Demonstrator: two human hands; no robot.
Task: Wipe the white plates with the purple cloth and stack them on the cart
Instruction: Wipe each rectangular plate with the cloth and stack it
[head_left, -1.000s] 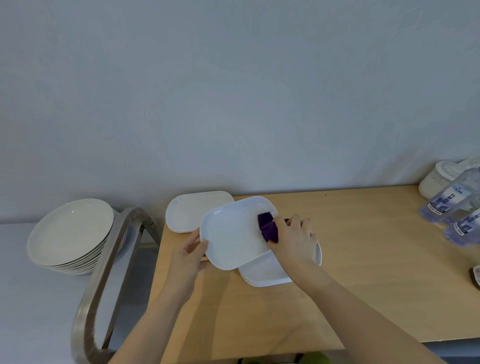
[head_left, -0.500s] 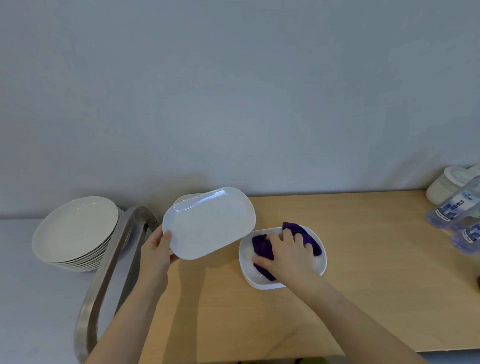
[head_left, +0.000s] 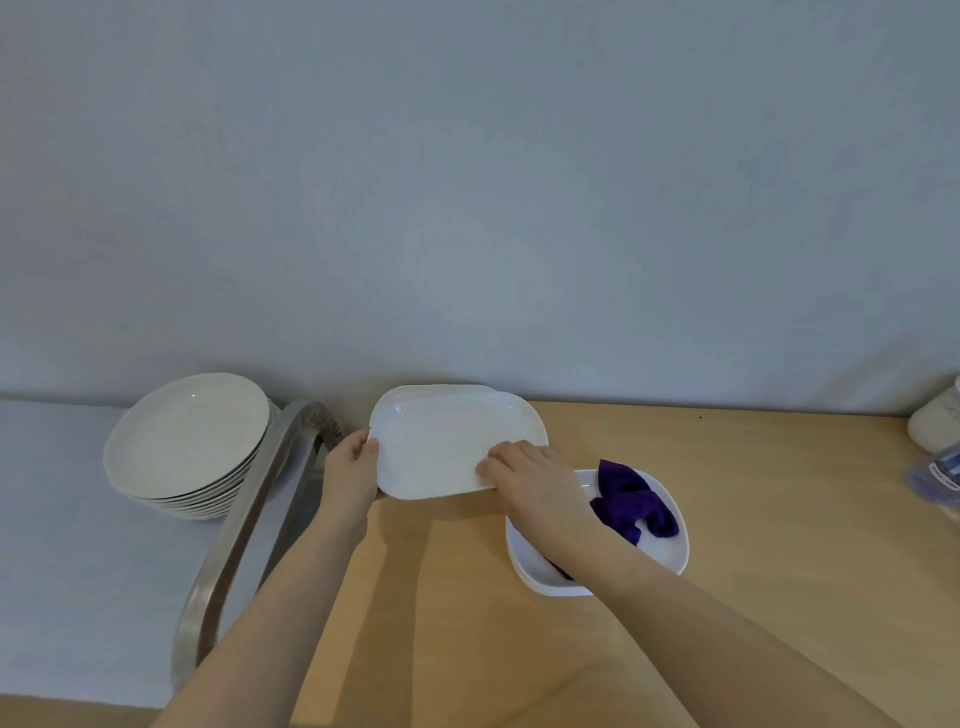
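At the wooden table (head_left: 727, 519) beside the steel cart (head_left: 244, 519), my left hand (head_left: 350, 480) and right hand (head_left: 535, 480) both grasp a white oblong plate (head_left: 441, 452) over another like it (head_left: 415, 392). The purple cloth (head_left: 631, 501) lies released in a white dish (head_left: 670, 556). I judge it best to lower the plate level, edges matched, before letting go.

Dim, soft light; arm shadows on the table (head_left: 779, 519); wide-angle bending at edges
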